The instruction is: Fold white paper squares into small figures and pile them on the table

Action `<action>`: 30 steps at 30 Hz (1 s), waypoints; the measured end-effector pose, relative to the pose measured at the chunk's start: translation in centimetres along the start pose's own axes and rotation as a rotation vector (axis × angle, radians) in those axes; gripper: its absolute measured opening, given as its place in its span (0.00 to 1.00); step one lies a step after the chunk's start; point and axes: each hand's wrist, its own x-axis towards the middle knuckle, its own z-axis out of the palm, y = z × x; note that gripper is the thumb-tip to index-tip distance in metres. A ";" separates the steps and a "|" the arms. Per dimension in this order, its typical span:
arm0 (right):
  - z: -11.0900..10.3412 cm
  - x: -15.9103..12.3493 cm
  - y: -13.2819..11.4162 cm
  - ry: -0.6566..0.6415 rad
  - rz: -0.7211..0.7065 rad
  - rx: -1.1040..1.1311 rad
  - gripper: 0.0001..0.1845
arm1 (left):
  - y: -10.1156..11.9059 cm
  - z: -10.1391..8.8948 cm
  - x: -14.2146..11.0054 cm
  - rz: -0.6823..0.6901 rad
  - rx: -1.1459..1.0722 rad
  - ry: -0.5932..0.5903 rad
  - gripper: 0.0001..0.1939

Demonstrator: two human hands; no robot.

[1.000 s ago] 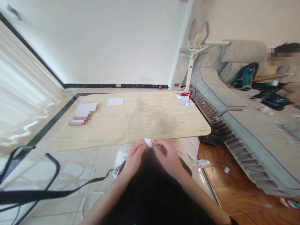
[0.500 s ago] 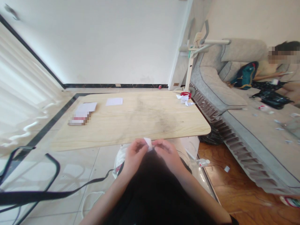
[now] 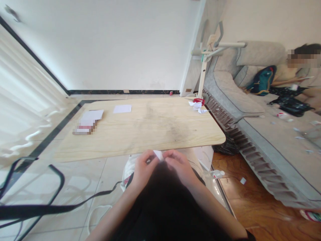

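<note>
A small folded piece of white paper (image 3: pixel 158 155) is pinched between my two hands, just off the near edge of the wooden table (image 3: pixel 140 130). My left hand (image 3: pixel 145 165) grips its left side with thumb and fingers closed. On the other side, my right hand (image 3: pixel 178 164) has its fingers closed on the right edge of the paper. The lower part of the paper is hidden by my fingers and the dark clothing. At the table's far right corner lie several folded white paper shapes (image 3: pixel 197 106) beside red-handled scissors (image 3: pixel 199 100).
A flat white sheet (image 3: pixel 122 108) lies near the table's far edge. More paper (image 3: pixel 92 115) rests on a blurred item at the left. To the right stands a grey sofa (image 3: pixel 240 97), where a person sits beside a teal backpack (image 3: pixel 263 80). A plastic bottle (image 3: pixel 218 174) lies below.
The white paper has tilted and sunk slightly between my fingers, its tip now pointing more to the left. Both hands have shifted only a little. The things on the table are unchanged.
</note>
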 end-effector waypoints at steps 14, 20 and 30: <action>0.0 0.3 -0.5 0.016 -0.020 -0.113 0.04 | 0.1 0.2 -0.2 0.173 0.112 -0.017 0.03; 0.0 0.4 -0.5 0.039 -0.010 -0.128 0.08 | 0.5 0.1 -0.3 0.147 0.157 -0.011 0.03; 0.0 0.4 0.1 0.047 0.063 -0.023 0.12 | 0.3 0.1 -0.1 0.169 0.205 -0.005 0.02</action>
